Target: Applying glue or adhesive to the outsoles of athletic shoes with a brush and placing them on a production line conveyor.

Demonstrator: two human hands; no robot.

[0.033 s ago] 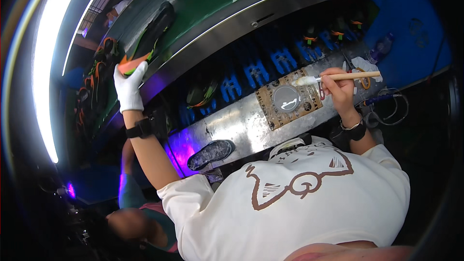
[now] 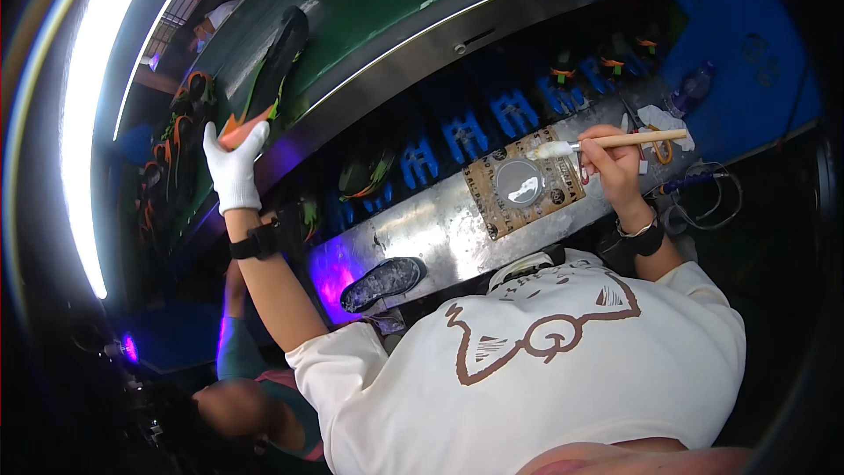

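Head view, single frame. I log what I see from my end.

Left hand point(image 2: 232, 169): in a white glove, raised toward the green conveyor belt point(image 2: 369, 0) at upper left. Its fingers are closed on the end of an orange-and-green shoe sole point(image 2: 264, 97), which lies long and dark on the belt's edge. A black wrist strap point(image 2: 255, 242) sits below the glove.

Right hand point(image 2: 611, 167): bare, fingers pinched together around the wooden handle of a brush point(image 2: 607, 142). The handle points right; the whitish bristle end points left and hangs just above the upper right corner of a brown cardboard sheet point(image 2: 514, 207). I cannot tell whether the bristles touch it. A bracelet and dark strap show at that wrist.

On the cardboard sheet: a round shallow dish point(image 2: 520, 183) holding pale, whitish stuff, near the bristles.

The sheet lies on a long metal surface point(image 2: 431, 233) running diagonally. Further down-left on it, a grey speckled shoe sole point(image 2: 383, 283) lies flat, apart from both hands, beside a purple glow.

Behind the surface: a row of blue holders point(image 2: 466, 136), some with dark shoe parts in them. At the far right end, scissors point(image 2: 659, 148), a crumpled white cloth point(image 2: 661, 119) and a loop of cable point(image 2: 712, 198).

Another person's arm point(image 2: 230, 347) shows at lower left, below the wearer's elbow.
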